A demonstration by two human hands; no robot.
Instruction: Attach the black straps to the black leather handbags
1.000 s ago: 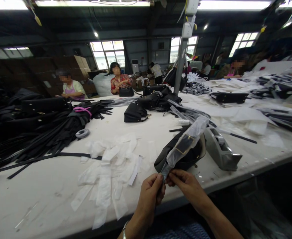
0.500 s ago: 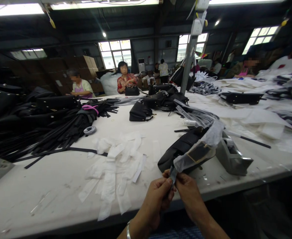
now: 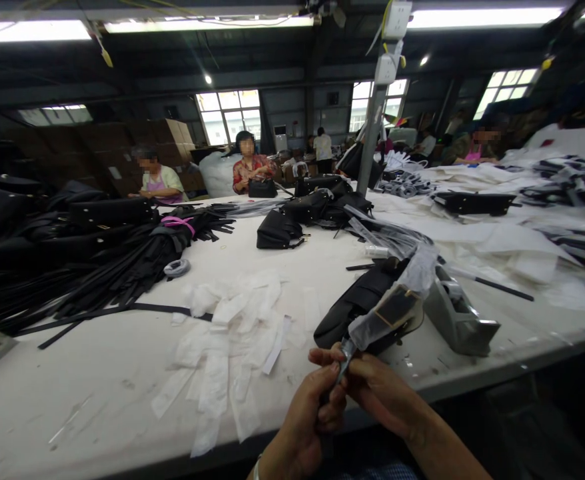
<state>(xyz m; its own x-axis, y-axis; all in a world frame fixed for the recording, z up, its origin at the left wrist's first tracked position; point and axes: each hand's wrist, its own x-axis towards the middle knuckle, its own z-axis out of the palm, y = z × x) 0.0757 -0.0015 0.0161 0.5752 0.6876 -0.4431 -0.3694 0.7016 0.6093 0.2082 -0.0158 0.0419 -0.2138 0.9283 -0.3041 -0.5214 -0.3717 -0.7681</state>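
Note:
At the table's front edge, my left hand point(image 3: 317, 403) is closed with thumb and fingers pinching the end of a strap point(image 3: 345, 353) wrapped in translucent film. Close against it, my right hand point(image 3: 380, 387) has its fingers curled round the same strap; its fingertips are partly hidden. The strap runs up into a loose plastic sleeve point(image 3: 362, 332), which lies across a black handbag point(image 3: 342, 310). That handbag rests on its side on the white table point(image 3: 122, 407), just beyond my hands. A grey tape dispenser point(image 3: 465, 327) stands right of it.
Crumpled white paper strips point(image 3: 222, 360) lie left of my hands. Black straps point(image 3: 117, 273) are heaped at the left, near a tape roll point(image 3: 176, 268). Another black handbag point(image 3: 275, 230) sits mid-table, before a metal post point(image 3: 370, 143). Co-workers point(image 3: 252, 167) are across the table.
My right hand has turned slightly and its forearm reaches further right. A left-hand finger now sticks out past the strap. The view has shifted a little; both hands stay at the strap.

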